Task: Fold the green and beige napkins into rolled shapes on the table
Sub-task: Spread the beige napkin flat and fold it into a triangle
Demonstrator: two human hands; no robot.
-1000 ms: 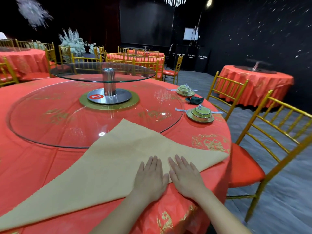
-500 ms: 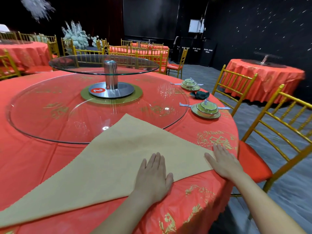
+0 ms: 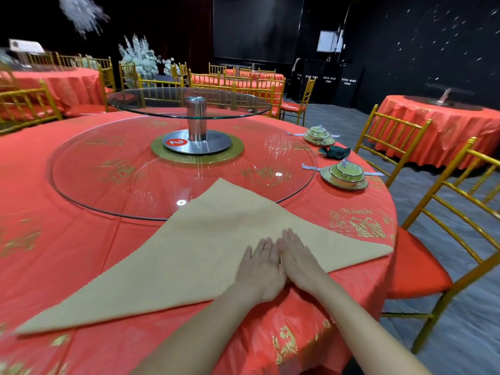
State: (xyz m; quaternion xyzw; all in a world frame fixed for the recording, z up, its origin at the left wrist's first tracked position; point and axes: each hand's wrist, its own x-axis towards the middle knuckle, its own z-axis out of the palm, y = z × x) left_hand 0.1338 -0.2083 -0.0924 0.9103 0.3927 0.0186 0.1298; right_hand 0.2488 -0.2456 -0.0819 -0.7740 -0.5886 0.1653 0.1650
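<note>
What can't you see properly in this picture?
All in the head view:
Beige napkin: the patch under the left hand and right hand is covered by them.
Green napkin: too far and small to tell its fold.
Lidded bowl: the lid hides what is inside.
White writing on the black boards at the back: too small to read.
Hanging decoration, top left: blurred and cut by the top edge.

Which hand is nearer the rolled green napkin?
Right. The right hand lies flat on the beige napkin, on the side toward the green napkin; the left hand lies beside it, farther off.
</note>
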